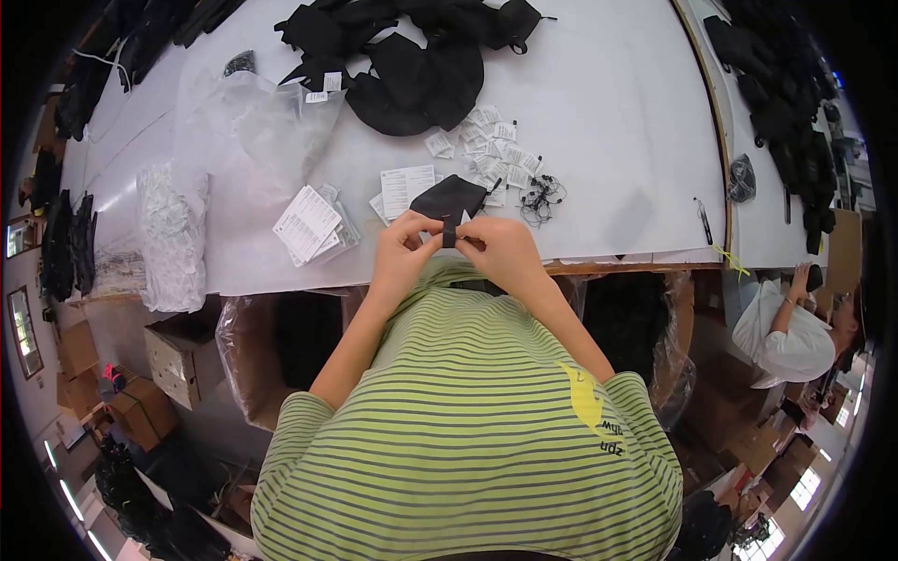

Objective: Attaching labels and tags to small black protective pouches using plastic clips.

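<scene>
A narrow black strap [449, 230] is pinched between the two hands just above the near edge of the white table [608, 140]: the left hand [404, 251] is closed on it from the left and the right hand [498, 247] from the right, with the fingertips of both nearly touching around it. The strap is seen to belong to a black fabric piece [449, 196] that lies flat on the table directly beyond the hands. How the strap is attached, and whether anything is threaded on it, cannot be made out, since that part is covered by the fingers. Just beyond the fabric piece, a white printed sheet [407, 189] is partly hidden under it, and a scatter of small white tags [491, 145] is spread to the right of the sheet, with a tangle of thin black cords [541, 198] beside it. To the left, a stack of white cards [309, 224] lies in a clear sleeve. Farther out, a heap of black garments [412, 56] is piled at the far side, cut off by the frame's upper edge. A clear plastic bag [170, 238] filled with small white pieces hangs over the table's left edge. Under the table, open cardboard boxes lined with clear plastic [281, 351] are seen, their contents lost in shadow.
</scene>
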Demonstrator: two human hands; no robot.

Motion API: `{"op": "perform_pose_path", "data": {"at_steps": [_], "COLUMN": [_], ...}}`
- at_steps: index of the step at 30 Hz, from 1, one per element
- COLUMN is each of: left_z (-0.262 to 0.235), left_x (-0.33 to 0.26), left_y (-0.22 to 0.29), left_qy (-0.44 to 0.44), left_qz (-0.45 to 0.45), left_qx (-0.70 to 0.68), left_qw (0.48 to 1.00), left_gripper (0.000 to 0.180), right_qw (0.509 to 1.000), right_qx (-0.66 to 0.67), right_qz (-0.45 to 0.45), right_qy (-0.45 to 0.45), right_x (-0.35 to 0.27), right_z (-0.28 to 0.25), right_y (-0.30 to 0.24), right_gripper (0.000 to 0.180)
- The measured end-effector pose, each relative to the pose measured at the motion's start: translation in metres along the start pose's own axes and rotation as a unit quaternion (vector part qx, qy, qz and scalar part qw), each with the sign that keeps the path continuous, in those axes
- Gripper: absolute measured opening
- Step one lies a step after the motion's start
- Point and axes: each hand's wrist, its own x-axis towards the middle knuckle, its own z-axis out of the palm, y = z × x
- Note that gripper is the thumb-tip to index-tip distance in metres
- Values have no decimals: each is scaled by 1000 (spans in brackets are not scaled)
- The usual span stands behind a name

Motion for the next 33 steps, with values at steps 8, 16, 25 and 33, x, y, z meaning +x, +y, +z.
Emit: {"op": "perform_pose_path", "data": {"at_steps": [8, 16, 25, 33], "left_z": [6, -2, 7, 8], "left_x": [-8, -15, -18, -21], "left_y": [17, 58, 55, 60], "left_qy": [130, -31, -28, -8], "left_qz": [41, -43, -55, -61], "left_qx": [-113, -281, -160, -153], "left_qw": [984, 958, 985, 986], "left_gripper": [6, 6, 8, 9], "right_qw": [929, 839, 774, 745], "right_qx": [326, 501, 555, 589], "right_qz": [175, 211, 294, 308], "right_qy": [-12, 4, 77, 53], "right_x": [-6, -18, -17, -20], "right_z": [-11, -32, -21, -17], "right_y": [0, -12, -33, -34], "right_gripper": [18, 10, 22, 21]}}
